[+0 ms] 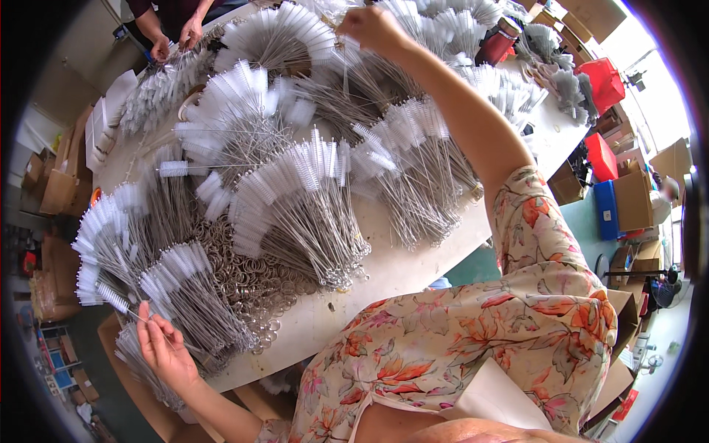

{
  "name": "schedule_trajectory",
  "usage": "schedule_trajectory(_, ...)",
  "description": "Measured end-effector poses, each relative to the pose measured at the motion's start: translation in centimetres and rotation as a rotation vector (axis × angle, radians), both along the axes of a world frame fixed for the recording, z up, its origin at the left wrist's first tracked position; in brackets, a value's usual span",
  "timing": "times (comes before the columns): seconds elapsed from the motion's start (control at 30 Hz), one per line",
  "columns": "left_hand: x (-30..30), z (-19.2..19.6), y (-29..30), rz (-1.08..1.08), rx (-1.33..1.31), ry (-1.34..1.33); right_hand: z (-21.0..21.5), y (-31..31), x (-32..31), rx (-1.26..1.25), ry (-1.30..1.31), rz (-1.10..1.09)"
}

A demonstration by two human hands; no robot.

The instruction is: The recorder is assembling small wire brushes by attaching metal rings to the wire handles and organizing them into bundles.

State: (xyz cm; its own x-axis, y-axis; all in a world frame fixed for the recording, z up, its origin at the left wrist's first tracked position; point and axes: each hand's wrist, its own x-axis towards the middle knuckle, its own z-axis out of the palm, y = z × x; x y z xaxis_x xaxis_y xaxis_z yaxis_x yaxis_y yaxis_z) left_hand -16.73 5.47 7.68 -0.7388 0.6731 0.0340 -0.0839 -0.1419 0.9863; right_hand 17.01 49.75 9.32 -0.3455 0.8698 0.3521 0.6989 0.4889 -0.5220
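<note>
At the lower left, my left hand pinches the thin wire handle of a bottle brush, its white bristle head pointing away to the left. Right beside that hand lies a bundle of similar brushes, with wire handles toward me. A heap of small metal rings spreads between this bundle and a larger fanned brush pile. My right arm stretches across the table, and my right hand has curled fingers above the far brushes, near a clear plastic bag. What it grips, if anything, is hidden.
More brush bundles cover the white table. A co-worker's hands handle brushes at the far left. A dark red jar stands at the far right. A cardboard box sits below the table's left edge.
</note>
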Motion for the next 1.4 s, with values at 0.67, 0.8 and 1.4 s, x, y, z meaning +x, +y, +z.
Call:
schedule_trajectory(0.67, 3.6, -2.2, 0.5, -0.246, 0.057, -0.034, 6.5, -5.7, 0.1, -0.108, 0.156, 0.054)
schedule_trajectory(0.8, 10.5, 0.6, 4.9, -0.396, 0.125, 0.101, 6.7, -16.3, -3.3, -0.643, 0.853, 0.574)
schedule_trajectory(1.4, 20.5, -9.3, 2.4, -0.314, 0.530, 0.988, -9.1, -34.9, -1.6, -1.273, 1.503, 0.391)
